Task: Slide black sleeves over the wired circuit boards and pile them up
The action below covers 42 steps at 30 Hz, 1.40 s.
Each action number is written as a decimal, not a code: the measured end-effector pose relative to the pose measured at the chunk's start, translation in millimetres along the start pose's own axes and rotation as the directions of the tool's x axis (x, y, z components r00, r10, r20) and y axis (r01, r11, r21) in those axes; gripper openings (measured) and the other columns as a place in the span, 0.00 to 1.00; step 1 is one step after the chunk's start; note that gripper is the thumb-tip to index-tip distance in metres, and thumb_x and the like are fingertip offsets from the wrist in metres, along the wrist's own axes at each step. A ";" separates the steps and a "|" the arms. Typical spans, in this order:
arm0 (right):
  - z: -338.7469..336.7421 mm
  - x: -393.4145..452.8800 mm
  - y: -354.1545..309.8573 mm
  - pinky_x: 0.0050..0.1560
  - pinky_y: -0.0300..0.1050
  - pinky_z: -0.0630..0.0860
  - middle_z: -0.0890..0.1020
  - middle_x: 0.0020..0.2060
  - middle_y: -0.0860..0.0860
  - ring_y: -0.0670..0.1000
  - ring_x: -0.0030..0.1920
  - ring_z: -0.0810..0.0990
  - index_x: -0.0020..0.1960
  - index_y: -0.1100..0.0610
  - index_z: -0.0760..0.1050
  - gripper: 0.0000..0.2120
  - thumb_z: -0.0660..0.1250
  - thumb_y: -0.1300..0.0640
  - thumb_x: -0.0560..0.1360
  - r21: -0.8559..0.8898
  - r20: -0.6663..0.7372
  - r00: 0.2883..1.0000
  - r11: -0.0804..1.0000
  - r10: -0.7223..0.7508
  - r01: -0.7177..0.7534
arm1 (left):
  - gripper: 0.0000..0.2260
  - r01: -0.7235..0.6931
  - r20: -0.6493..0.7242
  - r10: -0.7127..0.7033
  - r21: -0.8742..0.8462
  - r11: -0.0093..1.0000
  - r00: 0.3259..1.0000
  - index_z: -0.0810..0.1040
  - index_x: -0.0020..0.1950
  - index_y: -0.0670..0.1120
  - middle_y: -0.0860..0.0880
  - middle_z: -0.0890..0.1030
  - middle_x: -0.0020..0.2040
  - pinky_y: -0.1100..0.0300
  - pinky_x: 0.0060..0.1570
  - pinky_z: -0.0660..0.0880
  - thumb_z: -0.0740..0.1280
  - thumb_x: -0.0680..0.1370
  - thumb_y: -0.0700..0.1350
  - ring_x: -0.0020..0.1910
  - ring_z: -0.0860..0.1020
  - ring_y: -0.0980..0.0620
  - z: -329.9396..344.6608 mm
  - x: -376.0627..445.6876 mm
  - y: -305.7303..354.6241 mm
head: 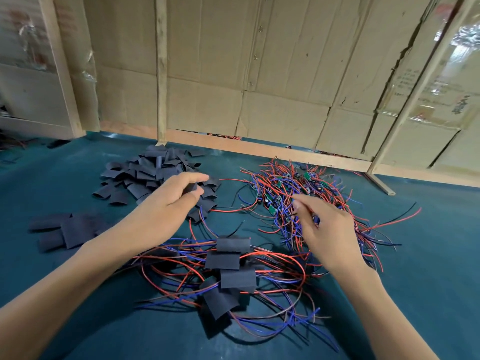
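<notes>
I see a green table (428,255) before a cardboard wall (259,74). Far left lies the sleeve heap (145,175); far right, the tangle of bare boards (298,193) on red and blue wires; nearest me, the finished pile (228,271) of sleeved boards. My left hand (166,206) pinches one sleeve (191,187) at the heap's edge. My right hand (327,227) reaches into the tangle, fingers half curled; whether it grips a wire yet I cannot tell. I judge this the pickup step. Next I must free one board and line it up with the sleeve's mouth.
</notes>
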State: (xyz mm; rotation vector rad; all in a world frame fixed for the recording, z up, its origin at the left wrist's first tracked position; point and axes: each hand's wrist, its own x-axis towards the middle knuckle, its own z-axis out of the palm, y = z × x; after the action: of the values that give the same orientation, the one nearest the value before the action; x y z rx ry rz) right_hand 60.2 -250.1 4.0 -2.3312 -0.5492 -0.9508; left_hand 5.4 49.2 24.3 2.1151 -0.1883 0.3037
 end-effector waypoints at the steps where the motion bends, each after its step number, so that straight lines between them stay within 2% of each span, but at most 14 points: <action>1: -0.6 0.6 -2.6 0.47 0.35 0.75 0.87 0.46 0.48 0.46 0.40 0.82 0.56 0.56 0.84 0.08 0.69 0.59 0.79 0.009 -0.061 0.998 1.000 -0.024 0.025 | 0.14 -0.026 0.015 0.026 0.007 1.000 1.000 0.72 0.60 0.69 0.66 0.74 0.54 0.60 0.50 0.68 0.55 0.84 0.49 0.46 0.73 0.70 1.4 -3.0 3.9; 3: -2.5 2.4 -9.9 0.49 0.23 0.69 0.87 0.47 0.50 0.42 0.43 0.79 0.57 0.59 0.84 0.09 0.68 0.58 0.80 0.037 -0.147 0.987 0.997 -0.066 0.072 | 0.17 -0.042 0.014 0.042 -0.021 0.999 0.999 0.74 0.54 0.67 0.69 0.72 0.49 0.64 0.49 0.67 0.56 0.84 0.43 0.45 0.73 0.69 4.4 -7.7 12.8; 6: -9.5 4.2 -22.7 0.49 0.20 0.66 0.83 0.45 0.45 0.39 0.44 0.77 0.56 0.60 0.84 0.10 0.67 0.55 0.80 0.077 -0.222 0.965 0.984 -0.139 0.160 | 0.11 -0.139 -0.153 0.144 0.039 0.990 0.978 0.71 0.49 0.60 0.64 0.69 0.43 0.63 0.39 0.65 0.59 0.81 0.42 0.37 0.71 0.61 14.1 -17.6 25.8; 8: -15.2 5.4 -32.7 0.48 0.21 0.66 0.81 0.43 0.43 0.38 0.43 0.77 0.55 0.59 0.83 0.11 0.66 0.55 0.80 0.101 -0.241 0.952 0.971 -0.189 0.218 | 0.06 -0.230 -0.279 0.328 0.332 0.915 0.902 0.69 0.53 0.57 0.63 0.67 0.44 0.62 0.35 0.65 0.62 0.78 0.54 0.38 0.70 0.57 15.9 -26.7 37.0; 11: -20.1 3.9 -49.5 0.46 0.22 0.65 0.77 0.41 0.42 0.33 0.43 0.74 0.55 0.58 0.82 0.10 0.65 0.55 0.81 0.141 -0.204 0.949 0.952 -0.241 0.272 | 0.19 -0.333 -0.340 0.575 0.556 0.761 0.744 0.72 0.60 0.51 0.59 0.63 0.46 0.64 0.30 0.63 0.64 0.75 0.62 0.36 0.69 0.56 14.6 -35.4 50.6; 14: -22.8 -1.1 -68.7 0.39 0.28 0.65 0.74 0.37 0.41 0.40 0.37 0.71 0.56 0.55 0.78 0.12 0.58 0.50 0.84 0.155 -0.114 0.952 0.942 -0.284 0.299 | 0.23 -0.394 -0.238 0.689 0.675 0.624 0.684 0.79 0.63 0.50 0.51 0.76 0.49 0.66 0.33 0.63 0.66 0.76 0.64 0.40 0.75 0.55 19.2 -40.8 60.5; 17: -24.9 -4.8 -86.2 0.32 0.34 0.62 0.66 0.30 0.36 0.38 0.29 0.68 0.59 0.51 0.70 0.15 0.49 0.45 0.86 0.126 -0.041 0.946 0.938 -0.322 0.324 | 0.24 -0.410 -0.022 0.606 0.717 0.564 0.795 0.80 0.64 0.50 0.50 0.79 0.56 0.61 0.30 0.70 0.61 0.78 0.65 0.42 0.80 0.52 28.0 -45.9 65.9; 21: -23.1 -11.8 -86.6 0.38 0.31 0.65 0.73 0.37 0.36 0.37 0.34 0.75 0.65 0.51 0.65 0.14 0.50 0.46 0.84 0.282 0.098 0.943 0.918 -0.318 0.280 | 0.21 -0.353 0.069 0.458 0.740 0.572 0.886 0.79 0.62 0.59 0.50 0.75 0.66 0.62 0.24 0.64 0.52 0.80 0.64 0.40 0.80 0.48 28.8 -48.0 69.2; 27: -18.2 -12.2 -66.3 0.41 0.39 0.69 0.74 0.46 0.40 0.49 0.37 0.72 0.64 0.45 0.66 0.15 0.56 0.54 0.78 0.468 0.194 0.960 0.879 -0.199 0.088 | 0.22 -0.162 -0.124 0.404 0.782 0.602 0.906 0.80 0.60 0.66 0.54 0.74 0.64 0.61 0.28 0.68 0.49 0.80 0.67 0.35 0.80 0.49 11.3 -35.1 54.1; 30: -11.4 -10.7 -60.6 0.37 0.37 0.68 0.76 0.47 0.43 0.48 0.34 0.71 0.66 0.44 0.64 0.17 0.59 0.58 0.80 0.446 0.177 0.966 0.890 -0.188 0.091 | 0.20 0.062 -0.426 0.323 0.679 0.732 0.845 0.79 0.62 0.60 0.52 0.74 0.56 0.53 0.32 0.75 0.53 0.81 0.64 0.35 0.80 0.43 -0.9 -24.6 44.4; 32: -8.2 -10.2 -59.8 0.36 0.39 0.69 0.76 0.48 0.42 0.50 0.34 0.72 0.68 0.45 0.63 0.19 0.60 0.57 0.80 0.413 0.183 0.965 0.906 -0.186 0.096 | 0.19 0.079 -0.519 0.331 0.619 0.781 0.788 0.80 0.61 0.54 0.49 0.74 0.54 0.52 0.31 0.73 0.54 0.82 0.60 0.37 0.79 0.41 -7.7 -21.2 40.0; 34: -5.9 -11.3 -62.1 0.39 0.44 0.74 0.76 0.49 0.39 0.49 0.36 0.75 0.69 0.45 0.62 0.19 0.60 0.55 0.80 0.353 0.184 0.960 0.926 -0.210 0.135 | 0.17 -0.061 -0.485 0.487 0.660 0.749 0.726 0.83 0.59 0.50 0.48 0.78 0.52 0.55 0.27 0.70 0.57 0.84 0.56 0.37 0.80 0.44 -7.5 -23.9 40.5; 38: -2.8 -13.3 -67.0 0.41 0.55 0.78 0.78 0.51 0.39 0.49 0.40 0.79 0.70 0.46 0.61 0.19 0.60 0.52 0.80 0.294 0.199 0.950 0.939 -0.242 0.177 | 0.17 -0.413 -0.115 0.733 0.763 0.498 0.671 0.84 0.58 0.49 0.52 0.83 0.52 0.62 0.29 0.67 0.63 0.81 0.58 0.36 0.82 0.51 12.1 -34.2 51.0; 42: -3.3 -13.1 -67.2 0.37 0.54 0.77 0.79 0.51 0.40 0.47 0.34 0.77 0.69 0.47 0.62 0.19 0.61 0.53 0.80 0.283 0.171 0.958 0.943 -0.229 0.175 | 0.20 -0.429 0.014 0.587 0.696 0.575 0.809 0.81 0.62 0.53 0.57 0.82 0.54 0.60 0.28 0.70 0.55 0.83 0.60 0.39 0.83 0.53 18.4 -37.1 54.9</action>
State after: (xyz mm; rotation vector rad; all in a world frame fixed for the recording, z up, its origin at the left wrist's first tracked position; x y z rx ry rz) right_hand 12.7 -203.1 19.1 -2.1670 -0.9557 -0.6812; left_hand -41.4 4.9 48.5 2.6842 -0.6592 1.1062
